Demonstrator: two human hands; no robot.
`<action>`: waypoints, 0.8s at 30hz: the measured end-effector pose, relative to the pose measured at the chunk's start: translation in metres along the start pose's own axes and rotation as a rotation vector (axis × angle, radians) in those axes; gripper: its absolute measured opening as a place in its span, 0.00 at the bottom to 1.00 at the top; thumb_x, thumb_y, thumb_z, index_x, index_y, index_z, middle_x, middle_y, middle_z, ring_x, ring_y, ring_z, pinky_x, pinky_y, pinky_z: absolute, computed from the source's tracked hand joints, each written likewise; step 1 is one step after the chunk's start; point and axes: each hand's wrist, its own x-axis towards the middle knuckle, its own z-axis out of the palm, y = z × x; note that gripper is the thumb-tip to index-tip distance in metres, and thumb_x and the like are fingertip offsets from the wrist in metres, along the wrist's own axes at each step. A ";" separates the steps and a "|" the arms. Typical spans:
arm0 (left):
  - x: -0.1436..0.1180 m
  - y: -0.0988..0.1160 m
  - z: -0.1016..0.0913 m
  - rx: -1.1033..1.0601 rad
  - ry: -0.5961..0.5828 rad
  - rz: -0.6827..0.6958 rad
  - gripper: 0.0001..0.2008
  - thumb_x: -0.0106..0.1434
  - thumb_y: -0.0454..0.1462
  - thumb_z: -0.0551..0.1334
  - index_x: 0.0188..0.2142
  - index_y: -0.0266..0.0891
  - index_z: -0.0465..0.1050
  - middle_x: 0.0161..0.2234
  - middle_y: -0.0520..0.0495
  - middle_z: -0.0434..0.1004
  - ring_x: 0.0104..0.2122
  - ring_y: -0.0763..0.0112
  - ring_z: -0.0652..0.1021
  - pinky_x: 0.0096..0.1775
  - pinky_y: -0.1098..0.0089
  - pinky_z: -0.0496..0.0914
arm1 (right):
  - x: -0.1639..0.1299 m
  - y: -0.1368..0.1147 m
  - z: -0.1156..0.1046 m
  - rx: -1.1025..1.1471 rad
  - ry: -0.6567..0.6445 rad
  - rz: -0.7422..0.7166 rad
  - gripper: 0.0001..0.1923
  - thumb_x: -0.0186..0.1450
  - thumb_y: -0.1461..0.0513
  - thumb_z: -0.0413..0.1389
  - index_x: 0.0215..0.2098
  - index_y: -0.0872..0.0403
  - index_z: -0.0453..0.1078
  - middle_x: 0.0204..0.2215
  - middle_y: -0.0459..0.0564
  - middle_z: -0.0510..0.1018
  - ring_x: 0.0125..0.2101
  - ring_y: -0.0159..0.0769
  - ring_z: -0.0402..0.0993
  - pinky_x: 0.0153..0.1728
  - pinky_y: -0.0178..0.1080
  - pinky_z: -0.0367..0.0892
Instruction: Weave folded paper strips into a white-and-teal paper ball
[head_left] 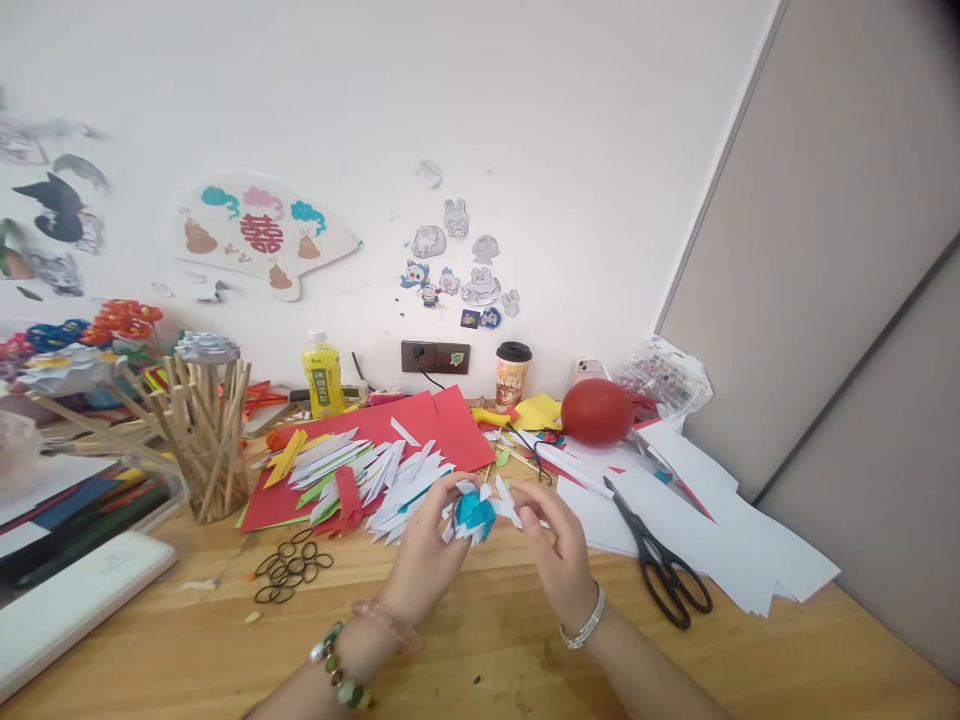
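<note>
Between my hands is a small folded paper piece (474, 514), blue in the middle with white points around it. My left hand (431, 540) grips it from the left side. Fingers of my right hand (553, 545) pinch a small white folded paper strip (507, 500) close to the blue piece's right edge; I cannot tell whether the two touch. Behind my hands, many folded white paper strips (412, 490) lie piled on red paper sheets (461, 430), with some yellow, green and red strips among them.
Black scissors (660, 570) lie right of my hands on white paper (765, 550). Several black rubber bands (289, 570) are at left, near a container of wooden sticks (210, 450). A yellow bottle (322, 375), a cup (513, 375) and a red balloon (598, 412) stand toward the wall.
</note>
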 end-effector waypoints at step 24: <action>-0.004 -0.004 -0.004 0.721 -0.199 0.570 0.21 0.55 0.24 0.50 0.47 0.38 0.63 0.41 0.42 0.74 0.41 0.62 0.71 0.44 0.59 0.63 | 0.007 0.004 0.001 -0.303 -0.128 -0.174 0.04 0.59 0.63 0.55 0.28 0.53 0.64 0.27 0.47 0.72 0.31 0.35 0.66 0.33 0.38 0.63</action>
